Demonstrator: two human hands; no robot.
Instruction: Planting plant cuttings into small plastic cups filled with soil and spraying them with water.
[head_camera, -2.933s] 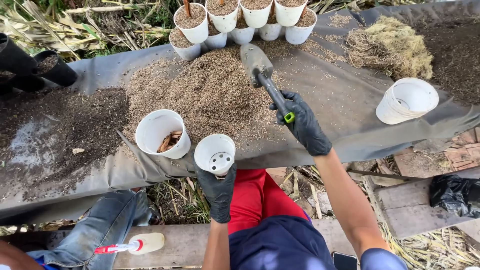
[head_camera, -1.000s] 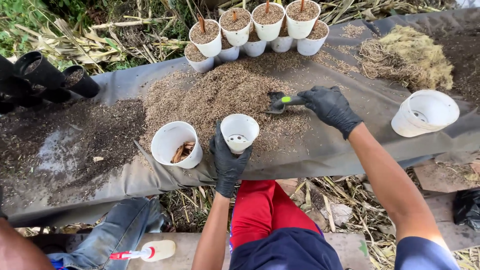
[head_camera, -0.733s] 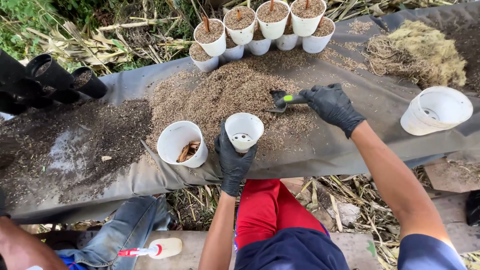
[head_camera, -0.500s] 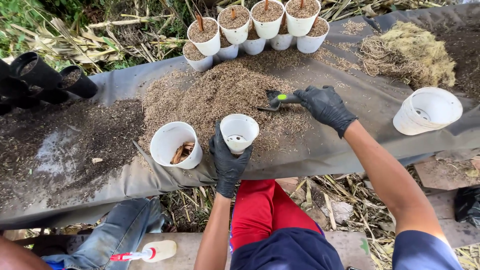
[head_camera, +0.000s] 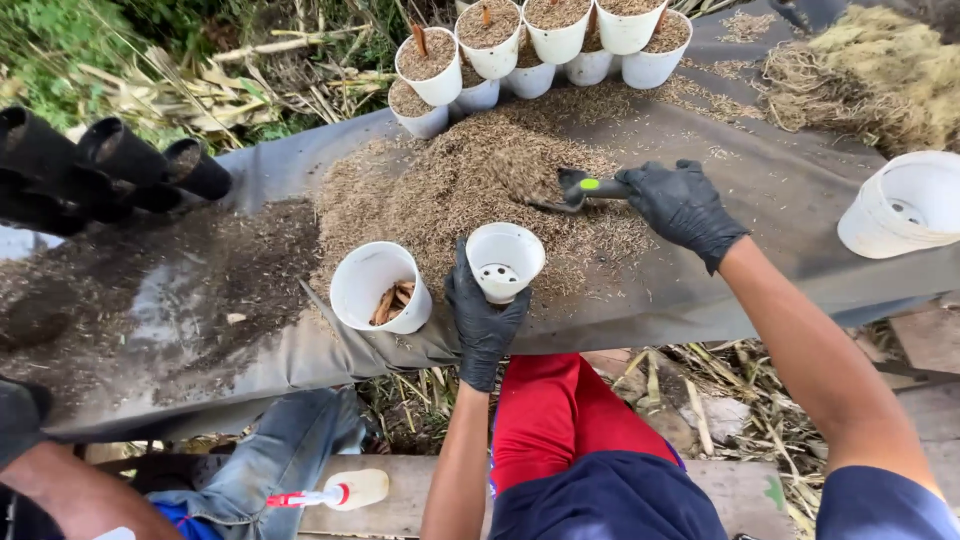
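Note:
My left hand (head_camera: 482, 318), in a black glove, grips an empty white pot (head_camera: 505, 262) with holes in its bottom, tilted towards me at the front of the sheet. My right hand (head_camera: 682, 205), also gloved, is closed on the green-tipped handle of a small trowel (head_camera: 577, 191) whose blade is dug into the side of a brown heap of husk-like potting mix (head_camera: 470, 190). Left of the held pot stands another white pot (head_camera: 379, 288) with brown bark pieces inside.
Several filled white pots (head_camera: 520, 45) stand at the back. A stack of empty white pots (head_camera: 902, 207) lies at the right, beside a pile of dry fibre (head_camera: 872, 75). Black pots (head_camera: 110, 170) lie at the left. Another person's jeans leg (head_camera: 260, 465) and arm show bottom left.
The trowel came down from above the heap and its blade went into the mix. The held pot rose slightly towards the heap. The view shifted a little.

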